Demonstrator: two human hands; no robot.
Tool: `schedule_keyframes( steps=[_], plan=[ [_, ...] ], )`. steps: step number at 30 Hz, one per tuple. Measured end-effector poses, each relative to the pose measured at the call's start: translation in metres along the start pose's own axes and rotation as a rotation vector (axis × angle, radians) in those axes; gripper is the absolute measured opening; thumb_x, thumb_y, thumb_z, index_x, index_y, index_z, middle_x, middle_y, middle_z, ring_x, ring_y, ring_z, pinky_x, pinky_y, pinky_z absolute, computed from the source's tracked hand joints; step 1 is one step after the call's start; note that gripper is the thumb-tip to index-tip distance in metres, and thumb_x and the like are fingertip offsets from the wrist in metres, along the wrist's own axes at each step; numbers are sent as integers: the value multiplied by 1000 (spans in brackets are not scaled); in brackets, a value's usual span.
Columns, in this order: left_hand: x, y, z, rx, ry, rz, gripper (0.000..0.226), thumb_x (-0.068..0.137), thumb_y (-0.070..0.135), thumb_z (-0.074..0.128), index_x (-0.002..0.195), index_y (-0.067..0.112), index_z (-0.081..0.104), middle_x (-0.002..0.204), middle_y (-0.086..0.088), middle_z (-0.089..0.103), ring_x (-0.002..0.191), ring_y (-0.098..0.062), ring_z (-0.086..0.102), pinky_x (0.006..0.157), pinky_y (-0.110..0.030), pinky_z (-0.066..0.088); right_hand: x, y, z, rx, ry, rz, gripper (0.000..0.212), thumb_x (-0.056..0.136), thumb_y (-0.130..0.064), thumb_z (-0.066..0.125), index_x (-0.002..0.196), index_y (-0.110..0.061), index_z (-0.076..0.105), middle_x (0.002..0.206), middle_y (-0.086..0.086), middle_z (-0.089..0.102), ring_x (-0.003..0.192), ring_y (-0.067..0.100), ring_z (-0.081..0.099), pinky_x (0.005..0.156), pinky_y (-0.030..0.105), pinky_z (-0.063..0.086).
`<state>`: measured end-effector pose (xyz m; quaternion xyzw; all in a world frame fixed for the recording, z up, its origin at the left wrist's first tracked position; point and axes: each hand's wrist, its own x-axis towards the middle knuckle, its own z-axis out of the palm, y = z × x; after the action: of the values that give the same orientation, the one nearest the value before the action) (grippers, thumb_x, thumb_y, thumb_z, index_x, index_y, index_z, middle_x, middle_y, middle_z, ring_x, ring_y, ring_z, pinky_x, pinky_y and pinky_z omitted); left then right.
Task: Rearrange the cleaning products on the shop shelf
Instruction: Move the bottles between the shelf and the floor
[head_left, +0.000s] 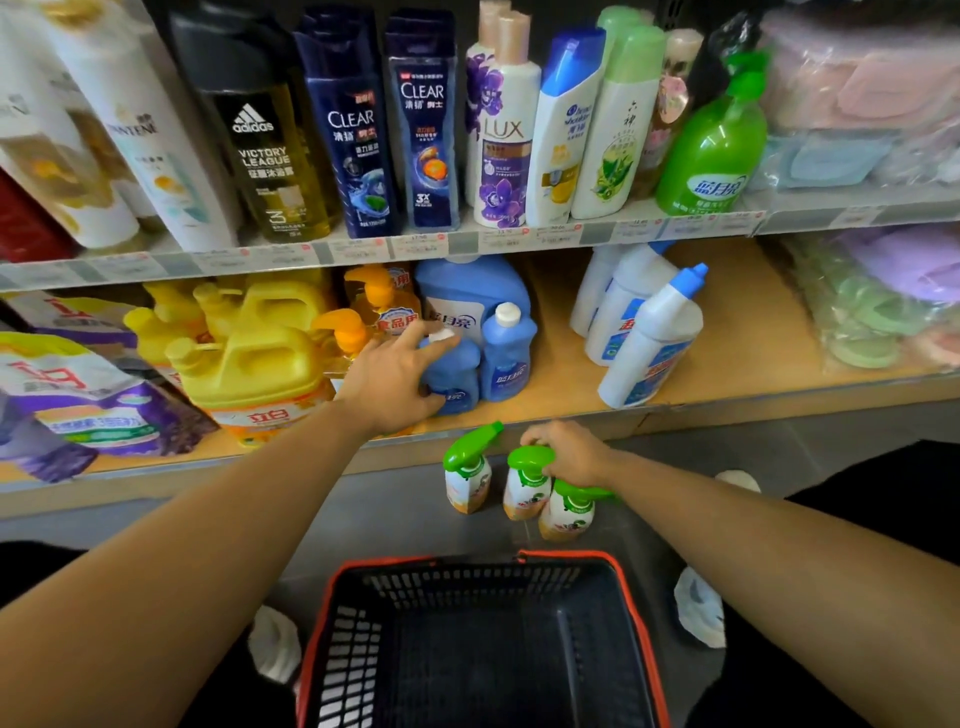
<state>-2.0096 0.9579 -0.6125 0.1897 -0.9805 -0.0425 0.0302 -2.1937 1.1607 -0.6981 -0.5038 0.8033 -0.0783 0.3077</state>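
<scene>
Blue plastic small bottle (460, 382), white screw cap: upright on lower tan shelf board (737, 338), long axis vertical, cap up, just beside matching blue bottle (506, 358) at right. Left hand (392, 376) on its left side, fingers curled round body. Right hand (571, 452) lower, at floor level, fingers curled over green trigger heads of upright white spray bottles (524, 491); which one held, cannot tell.

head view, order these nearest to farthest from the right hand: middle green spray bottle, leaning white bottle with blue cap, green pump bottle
1. middle green spray bottle, on the floor, gripped at its top by the right hand.
2. leaning white bottle, lower shelf, up and to the right.
3. green pump bottle, upper shelf, highest and farthest.
</scene>
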Motion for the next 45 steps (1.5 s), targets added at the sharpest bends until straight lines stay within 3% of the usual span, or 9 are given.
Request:
schedule_keyframes(
  steps=[4, 9, 13, 17, 22, 28, 34, 38, 45],
  plan=[
    [-3, 0, -2, -23, -9, 0, 75, 86, 43, 70, 154, 33, 38, 157, 3, 35, 122, -31, 57, 97, -39, 47, -9, 2, -13, 98, 102, 28, 49, 87, -1, 69, 135, -12, 60, 132, 7, 64, 119, 23, 61, 102, 36, 49],
    [4, 6, -4, -15, -78, -95, 81, 90, 47, 65, 158, 39, 23, 170, 7, 10, 135, -31, 51, 105, -42, 43, -29, -4, -62, 488, 917, 162, 34, 78, -15, 82, 107, -16, 66, 74, -10, 59, 77, 19, 64, 80, 37, 55],
    [8, 12, -11, -5, -132, -123, 77, 88, 48, 64, 156, 42, 29, 171, 5, 4, 131, -31, 55, 102, -41, 44, -42, 10, -114, 756, 1236, 298, 58, 68, -14, 89, 115, -17, 55, 109, 6, 57, 90, 25, 62, 85, 42, 54],
    [8, 22, -24, -6, -59, -106, 58, 88, 42, 67, 144, 36, 52, 167, 1, 26, 124, -30, 61, 93, -38, 52, -44, 30, -154, 939, 1014, 325, 92, 73, -15, 88, 150, -20, 38, 144, -2, 46, 111, 9, 51, 88, 27, 45],
    [8, 43, -40, -71, 70, -42, 40, 88, 33, 69, 128, 33, 67, 126, -1, 70, 107, -25, 66, 76, -32, 49, -43, 45, -168, 901, 887, 284, 50, 81, -8, 81, 127, -12, 63, 115, 1, 62, 105, 17, 58, 97, 38, 53],
    [10, 70, -48, -505, -34, 2, 31, 90, 30, 75, 120, 21, 73, 111, 5, 75, 103, -10, 68, 94, -38, 56, -49, 30, -165, 685, 873, 221, 19, 78, -11, 84, 86, -17, 68, 92, 7, 68, 86, 25, 65, 86, 47, 58],
    [11, 86, -49, -711, -2, -24, 54, 87, 28, 79, 136, 17, 61, 123, 5, 66, 115, -16, 63, 98, -30, 51, -78, -23, -182, 657, 843, -3, 17, 79, -19, 84, 90, -15, 72, 78, -4, 65, 63, 8, 59, 56, 17, 48],
    [10, 93, -55, -810, 3, -44, 80, 80, 39, 84, 149, 21, 46, 147, 5, 53, 132, -14, 50, 110, -39, 45, -103, -61, -194, 812, 792, -172, 19, 82, -14, 80, 93, -2, 71, 61, 1, 63, 47, 8, 53, 52, 22, 47],
    [-1, 102, -66, -982, -27, 7, 61, 70, 38, 88, 121, 18, 61, 111, 7, 75, 96, -9, 74, 78, -36, 64, -112, -87, -195, 1050, 715, -247, 23, 88, -12, 74, 100, 7, 70, 69, 12, 58, 50, 12, 50, 51, 23, 44]
  ],
)
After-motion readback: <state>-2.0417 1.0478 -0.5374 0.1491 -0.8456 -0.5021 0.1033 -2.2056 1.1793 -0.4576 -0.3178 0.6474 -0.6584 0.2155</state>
